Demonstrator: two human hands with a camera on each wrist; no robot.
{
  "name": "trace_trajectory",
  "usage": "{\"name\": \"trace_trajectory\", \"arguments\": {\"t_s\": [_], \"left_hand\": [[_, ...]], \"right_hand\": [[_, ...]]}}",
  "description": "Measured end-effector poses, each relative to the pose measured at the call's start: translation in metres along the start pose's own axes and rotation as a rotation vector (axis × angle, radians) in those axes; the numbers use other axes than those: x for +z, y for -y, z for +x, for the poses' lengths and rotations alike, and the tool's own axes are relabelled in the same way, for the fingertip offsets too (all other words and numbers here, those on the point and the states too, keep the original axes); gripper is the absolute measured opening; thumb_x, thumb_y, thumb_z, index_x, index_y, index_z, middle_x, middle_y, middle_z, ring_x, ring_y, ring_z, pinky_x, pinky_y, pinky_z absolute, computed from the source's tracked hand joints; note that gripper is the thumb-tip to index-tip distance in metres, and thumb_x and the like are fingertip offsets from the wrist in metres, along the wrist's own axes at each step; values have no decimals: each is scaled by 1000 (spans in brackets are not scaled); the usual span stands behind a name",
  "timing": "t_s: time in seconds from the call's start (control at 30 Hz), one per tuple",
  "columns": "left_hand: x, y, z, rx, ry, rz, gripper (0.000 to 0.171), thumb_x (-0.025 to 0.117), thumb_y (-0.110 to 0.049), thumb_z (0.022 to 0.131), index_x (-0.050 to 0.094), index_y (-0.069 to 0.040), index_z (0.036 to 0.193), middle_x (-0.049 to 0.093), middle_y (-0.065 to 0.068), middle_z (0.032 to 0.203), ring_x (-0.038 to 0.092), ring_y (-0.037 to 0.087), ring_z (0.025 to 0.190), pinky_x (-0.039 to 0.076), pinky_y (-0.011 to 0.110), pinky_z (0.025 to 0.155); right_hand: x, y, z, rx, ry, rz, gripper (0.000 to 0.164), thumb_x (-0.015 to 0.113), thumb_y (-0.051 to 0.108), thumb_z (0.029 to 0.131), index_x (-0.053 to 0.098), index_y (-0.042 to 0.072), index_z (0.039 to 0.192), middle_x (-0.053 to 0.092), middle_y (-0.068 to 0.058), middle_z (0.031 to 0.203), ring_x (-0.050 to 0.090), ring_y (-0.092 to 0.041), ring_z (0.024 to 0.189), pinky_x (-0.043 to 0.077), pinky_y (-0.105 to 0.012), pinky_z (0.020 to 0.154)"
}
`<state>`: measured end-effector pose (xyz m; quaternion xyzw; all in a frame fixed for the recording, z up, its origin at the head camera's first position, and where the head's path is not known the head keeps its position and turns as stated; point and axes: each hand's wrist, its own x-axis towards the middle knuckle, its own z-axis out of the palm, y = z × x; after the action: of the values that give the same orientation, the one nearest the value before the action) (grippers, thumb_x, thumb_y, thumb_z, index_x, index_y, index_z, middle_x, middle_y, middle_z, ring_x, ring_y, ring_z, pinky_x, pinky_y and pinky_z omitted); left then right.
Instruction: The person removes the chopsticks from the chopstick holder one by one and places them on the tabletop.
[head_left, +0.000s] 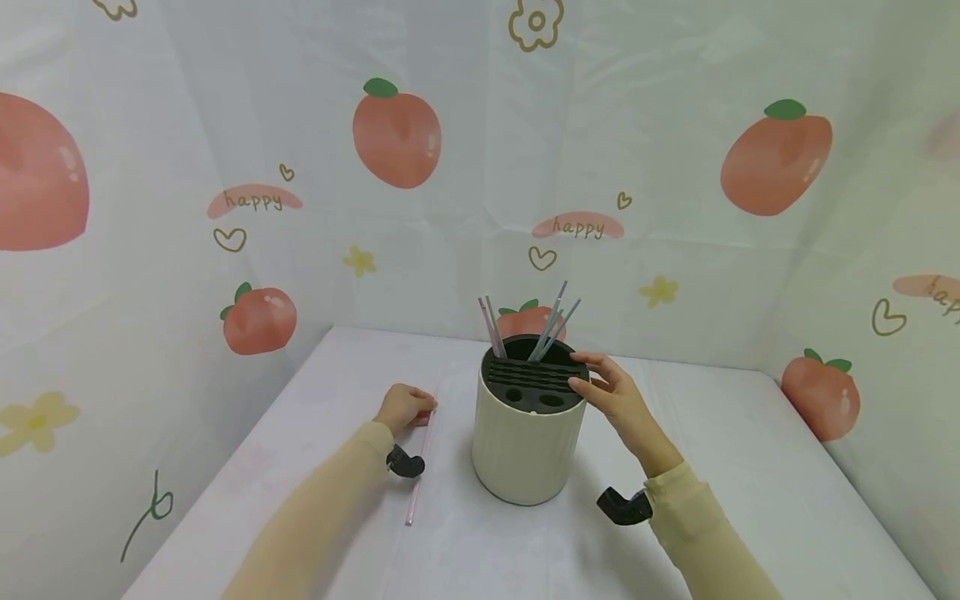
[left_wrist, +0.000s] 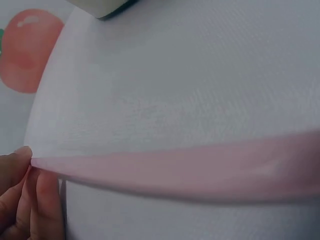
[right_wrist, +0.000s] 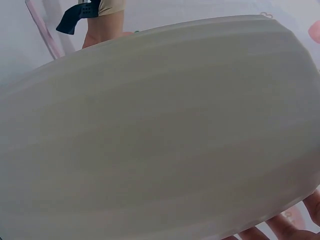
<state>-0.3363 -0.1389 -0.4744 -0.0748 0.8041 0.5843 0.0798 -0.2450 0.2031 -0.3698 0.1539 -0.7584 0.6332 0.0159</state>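
Note:
My left hand [head_left: 405, 407] pinches the far end of a thin pink straw [head_left: 414, 492] between thumb and fingertips. The straw slants over the white table toward me, beside a cream, ribbed, round utensil holder [head_left: 525, 454]. In the left wrist view, the straw [left_wrist: 200, 172] looks large and blurred, its end caught in the fingertips [left_wrist: 22, 155]. My right hand [head_left: 618, 404] touches the right rim of the holder, thumb and fingers spread. The right wrist view is filled by the holder's wall [right_wrist: 160, 130], with fingers [right_wrist: 285, 227] partly visible beneath it.
The holder's black insert [head_left: 534, 377] has slots and round holes. Several pink and bluish straws [head_left: 551, 325] stand leaning in its rear opening. Behind the table [head_left: 697, 450] hangs a white curtain [head_left: 480, 217] printed with peaches. Each wrist wears a black camera mount [head_left: 626, 507].

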Motion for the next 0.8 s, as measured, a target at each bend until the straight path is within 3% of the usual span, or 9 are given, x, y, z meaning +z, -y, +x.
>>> {"name": "trace_trajectory", "arguments": {"t_s": [0.47,0.67,0.8], "left_hand": [[7,2,3,52,-59,146,9,74,1,79,70,6,86,64,8,69,58,10,57,54,19,52],[6,1,3,34,-49,119,12,74,-1,80,69,5,89,65,6,71,58,10,60,53,18,54],[2,-10,-1,40,-52,75,16,71,-8,86,68,4,97,67,9,81,58,12,68,54,21,62]], "right_hand": [[0,2,-1,3,3,-30,45,57,14,97,44,0,138,44,-19,139,56,-7,111,46,-19,93],[0,0,0,8,-1,-26,45,58,14,97,44,0,137,45,-19,138,56,-7,110,46,-19,92],[-1,0,0,2,1,-22,45,58,14,97,44,0,137,44,-20,138,57,-5,110,46,-18,92]]}}
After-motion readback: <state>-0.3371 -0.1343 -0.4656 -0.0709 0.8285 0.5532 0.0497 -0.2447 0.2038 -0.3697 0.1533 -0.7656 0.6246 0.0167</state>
